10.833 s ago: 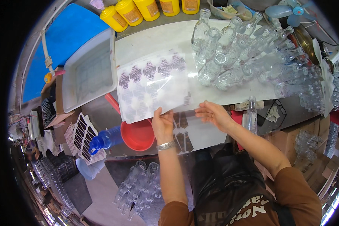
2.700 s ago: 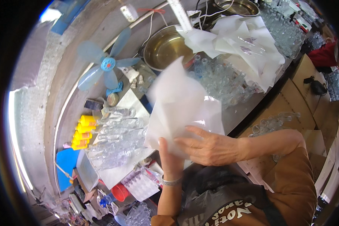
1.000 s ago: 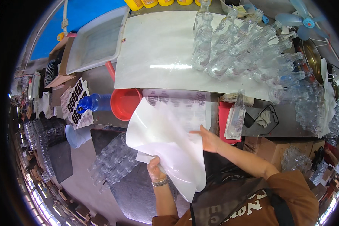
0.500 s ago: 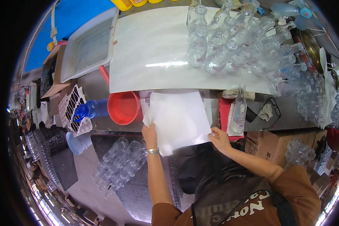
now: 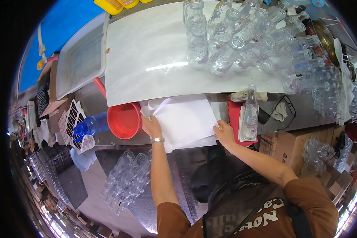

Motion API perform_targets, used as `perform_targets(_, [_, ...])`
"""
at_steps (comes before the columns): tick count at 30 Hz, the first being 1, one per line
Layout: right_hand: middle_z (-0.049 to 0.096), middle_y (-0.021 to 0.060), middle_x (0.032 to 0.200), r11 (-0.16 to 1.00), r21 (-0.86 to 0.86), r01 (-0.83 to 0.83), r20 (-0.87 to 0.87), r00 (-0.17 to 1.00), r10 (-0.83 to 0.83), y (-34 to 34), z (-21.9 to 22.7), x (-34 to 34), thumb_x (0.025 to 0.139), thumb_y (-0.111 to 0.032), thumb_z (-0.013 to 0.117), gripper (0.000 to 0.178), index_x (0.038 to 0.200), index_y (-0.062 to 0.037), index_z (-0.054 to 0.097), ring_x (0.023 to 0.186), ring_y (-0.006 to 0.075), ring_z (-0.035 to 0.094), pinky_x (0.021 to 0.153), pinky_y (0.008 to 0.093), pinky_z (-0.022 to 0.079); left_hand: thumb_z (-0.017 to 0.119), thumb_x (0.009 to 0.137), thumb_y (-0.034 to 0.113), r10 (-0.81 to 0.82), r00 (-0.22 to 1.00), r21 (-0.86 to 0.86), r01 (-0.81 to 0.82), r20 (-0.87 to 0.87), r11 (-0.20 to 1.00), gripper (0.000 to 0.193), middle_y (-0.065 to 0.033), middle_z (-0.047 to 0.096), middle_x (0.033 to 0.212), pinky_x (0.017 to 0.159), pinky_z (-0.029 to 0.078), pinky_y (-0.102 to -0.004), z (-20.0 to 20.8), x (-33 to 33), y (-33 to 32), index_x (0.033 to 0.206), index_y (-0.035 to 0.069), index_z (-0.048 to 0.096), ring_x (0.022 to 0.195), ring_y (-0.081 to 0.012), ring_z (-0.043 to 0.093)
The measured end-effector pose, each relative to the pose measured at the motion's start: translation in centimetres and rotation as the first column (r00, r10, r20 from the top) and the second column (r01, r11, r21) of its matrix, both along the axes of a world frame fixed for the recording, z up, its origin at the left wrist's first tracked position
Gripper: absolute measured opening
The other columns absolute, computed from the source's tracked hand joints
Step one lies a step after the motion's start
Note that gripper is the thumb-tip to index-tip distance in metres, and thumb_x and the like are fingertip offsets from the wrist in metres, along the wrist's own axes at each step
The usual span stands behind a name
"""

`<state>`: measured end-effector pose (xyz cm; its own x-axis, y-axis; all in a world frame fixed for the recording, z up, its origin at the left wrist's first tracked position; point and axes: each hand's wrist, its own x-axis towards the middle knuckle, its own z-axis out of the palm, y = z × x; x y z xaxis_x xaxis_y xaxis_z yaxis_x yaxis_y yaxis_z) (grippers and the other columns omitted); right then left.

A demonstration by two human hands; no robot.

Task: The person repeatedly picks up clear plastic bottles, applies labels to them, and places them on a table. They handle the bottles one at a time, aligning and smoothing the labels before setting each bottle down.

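Note:
A blank white sheet [image 5: 186,121] lies at the table's front edge, its upper left corner curled up. My left hand [image 5: 151,127], wearing a metal band at the wrist, is closed on the sheet's left edge. At the opposite edge, my right hand [image 5: 225,134] pinches the lower right part between thumb and fingers. Other white paper shows beneath the sheet at the bottom and right. Close to my left hand stands a red plastic dipper [image 5: 124,121]. Right of my right hand, a clear glass bottle [image 5: 250,115] lies on papers over a red folder [image 5: 234,119].
Many clear glass bottles [image 5: 226,43] stand on the white board [image 5: 142,51]. A white tray [image 5: 81,59] is at the far left, with a blue bottle [image 5: 91,126] nearer. More bottles [image 5: 127,178] sit lower left. Glasses [image 5: 290,106] lie right; a cardboard box [image 5: 289,146] stands below.
The sheet has come down flatter onto the tabletop, with its upper left corner now curled. My left hand has moved up and left, my right hand slightly up. The whole view has shifted a little.

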<state>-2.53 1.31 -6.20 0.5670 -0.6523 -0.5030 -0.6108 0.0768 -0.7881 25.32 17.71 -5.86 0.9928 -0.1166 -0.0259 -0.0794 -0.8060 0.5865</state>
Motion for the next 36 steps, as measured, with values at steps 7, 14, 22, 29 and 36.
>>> perform_targets(7, [0.07, 0.0092, 0.091, 0.999, -0.029, -0.015, -0.042, 0.999, 0.014, 0.7, -0.4, -0.5, 0.093, -0.01, 0.06, 0.02, 0.107, 0.0038, 0.063, 0.073, 0.0133, 0.066, 0.065, 0.0277, 0.056, 0.054, 0.084, 0.008, -0.023, 0.998, 0.015, 0.022, 0.058, 1.0, 0.039, -0.0299, 0.067, 0.103, 0.084, 0.048, -0.0518, 0.1, -0.4, -1.2, 0.119, -0.007, 0.059, 0.096, -0.0464, 0.064])
perform_targets(14, [0.064, 0.0058, 0.082, 0.995, 0.095, -0.034, -0.065, 0.997, 0.04, 2.6, -0.7, -0.2, 0.093, -0.012, 0.06, 0.02, 0.105, 0.0039, 0.063, 0.074, 0.0138, 0.066, 0.067, 0.0293, 0.059, 0.053, 0.088, 0.006, -0.052, 0.996, 0.057, 0.048, 0.076, 0.997, 0.047, -0.0302, 0.061, 0.125, 0.097, 0.046, -0.0482, 1.0, 0.9, -1.7, 0.133, -0.008, 0.052, 0.113, -0.0457, 0.059])
perform_targets(22, [0.065, 0.0115, 0.076, 0.995, -0.003, -0.103, -0.06, 0.993, 0.102, 1.5, 0.1, 0.6, 0.092, -0.012, 0.059, 0.02, 0.103, 0.0046, 0.062, 0.066, 0.0168, 0.065, 0.065, 0.0319, 0.058, 0.057, 0.094, 0.011, -0.257, 0.927, 0.057, 0.251, 0.272, 0.966, 0.06, -0.0258, 0.03, 0.158, 0.117, 0.031, -0.0479, 4.3, -4.3, -3.5, 0.149, -0.002, 0.038, 0.145, -0.0425, 0.032])
perform_targets(29, [0.063, 0.0252, 0.082, 0.997, 0.034, -0.067, -0.08, 0.994, 0.069, 1.2, 1.8, 0.8, 0.089, -0.015, 0.054, 0.013, 0.091, -0.0035, 0.058, 0.082, 0.0439, 0.064, 0.071, 0.0519, 0.049, 0.066, 0.092, 0.031, -0.384, 0.92, 0.245, 0.391, -0.077, 0.887, 0.067, -0.0275, 0.028, 0.159, 0.117, 0.023, -0.0573, 0.5, -4.2, -3.0, 0.146, -0.001, 0.044, 0.149, -0.042, 0.024])
perform_targets(36, [0.065, 0.0147, 0.07, 0.984, -0.056, -0.171, -0.111, 0.98, 0.164, 1.6, 3.0, -0.1, 0.094, -0.009, 0.058, 0.018, 0.106, 0.0057, 0.06, 0.065, 0.0163, 0.067, 0.06, 0.0316, 0.051, 0.068, 0.09, 0.036, -0.431, 0.901, 0.264, 0.429, -0.055, 0.864, 0.072, -0.0301, 0.029, 0.157, 0.116, 0.021, -0.0601, -0.7, -5.2, -3.4, 0.146, -0.001, 0.044, 0.148, -0.0447, 0.023])
